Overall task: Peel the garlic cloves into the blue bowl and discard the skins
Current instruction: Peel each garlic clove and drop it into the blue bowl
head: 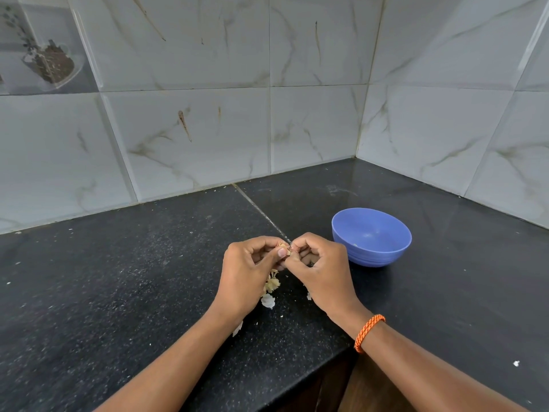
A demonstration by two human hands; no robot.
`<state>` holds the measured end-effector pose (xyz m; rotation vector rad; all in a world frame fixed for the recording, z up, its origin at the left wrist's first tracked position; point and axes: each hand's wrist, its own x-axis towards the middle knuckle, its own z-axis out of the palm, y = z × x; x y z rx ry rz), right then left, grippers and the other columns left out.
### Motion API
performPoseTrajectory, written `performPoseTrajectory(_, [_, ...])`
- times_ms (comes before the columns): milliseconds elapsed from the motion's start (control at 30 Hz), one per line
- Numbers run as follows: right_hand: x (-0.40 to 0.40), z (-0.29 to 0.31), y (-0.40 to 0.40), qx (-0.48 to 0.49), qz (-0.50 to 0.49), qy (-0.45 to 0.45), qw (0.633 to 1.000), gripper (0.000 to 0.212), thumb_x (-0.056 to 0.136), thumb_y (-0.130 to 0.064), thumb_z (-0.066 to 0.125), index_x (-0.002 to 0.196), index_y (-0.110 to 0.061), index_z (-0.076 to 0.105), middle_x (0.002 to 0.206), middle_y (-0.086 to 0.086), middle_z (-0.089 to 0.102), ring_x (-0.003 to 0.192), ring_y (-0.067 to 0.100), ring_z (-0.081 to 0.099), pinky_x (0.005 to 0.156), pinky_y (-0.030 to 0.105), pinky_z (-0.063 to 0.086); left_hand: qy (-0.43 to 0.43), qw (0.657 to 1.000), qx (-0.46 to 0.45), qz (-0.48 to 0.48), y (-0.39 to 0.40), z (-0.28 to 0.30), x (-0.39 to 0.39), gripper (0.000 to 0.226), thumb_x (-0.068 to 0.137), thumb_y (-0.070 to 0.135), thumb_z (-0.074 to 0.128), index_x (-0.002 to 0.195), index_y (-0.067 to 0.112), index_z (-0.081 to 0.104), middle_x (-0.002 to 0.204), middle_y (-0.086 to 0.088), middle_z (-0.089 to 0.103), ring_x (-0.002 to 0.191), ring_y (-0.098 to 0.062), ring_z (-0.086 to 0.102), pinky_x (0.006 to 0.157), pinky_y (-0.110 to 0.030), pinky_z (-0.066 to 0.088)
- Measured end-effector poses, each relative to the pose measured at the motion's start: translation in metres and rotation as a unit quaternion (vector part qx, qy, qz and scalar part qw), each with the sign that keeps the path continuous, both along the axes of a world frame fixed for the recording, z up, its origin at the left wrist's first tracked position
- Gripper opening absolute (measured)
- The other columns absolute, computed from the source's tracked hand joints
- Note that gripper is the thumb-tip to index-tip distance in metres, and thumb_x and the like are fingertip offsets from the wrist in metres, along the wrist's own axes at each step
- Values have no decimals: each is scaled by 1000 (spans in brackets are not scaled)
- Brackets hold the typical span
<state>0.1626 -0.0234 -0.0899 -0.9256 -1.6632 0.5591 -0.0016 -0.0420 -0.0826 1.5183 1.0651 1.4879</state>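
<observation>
black counter — left hand, right hand pinch garlic clove beside blue bowl.

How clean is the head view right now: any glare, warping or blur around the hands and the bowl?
Head view: wide-angle warp bends the wall tile lines and the countertop edge; a soft sheen sits on the counter behind the blue bowl; lighting is even, shadows faint. The left hand and right hand look sharp, but the garlic clove pinched between them is too small to make out.
</observation>
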Motion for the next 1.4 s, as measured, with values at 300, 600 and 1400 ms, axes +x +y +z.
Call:
performPoseTrajectory(300, [1,2,3,-67,30,59,996,5,95,-12,79,92,-10,76,79,4,77,76,21,77,71,41,66,-50,997,-20,-53,4,4,-5,11,98,3,73,104,0,82,90,-18,81,77,-24,77,76,-30,65])
performPoseTrajectory(600, [2,2,4,-90,33,58,994,10,99,-6,72,99,-14,77,81,-1,76,73,21,76,55,31,61,-93,994,-47,-41,0,4,-8,14,98,6,74,110,3,82,96,-22,80,75,-29,75,73,-34,66])
performPoseTrajectory(1400, [2,-5,7,-7,-62,-27,998,22,109,-7,56,106,-21,73,128,-16,62,95,8,75,64,28,58,-73,994,-72,-47,3,9,-10,25,100,10,73,122,20,83,91,-5,80,66,-30,69,66,-37,63])
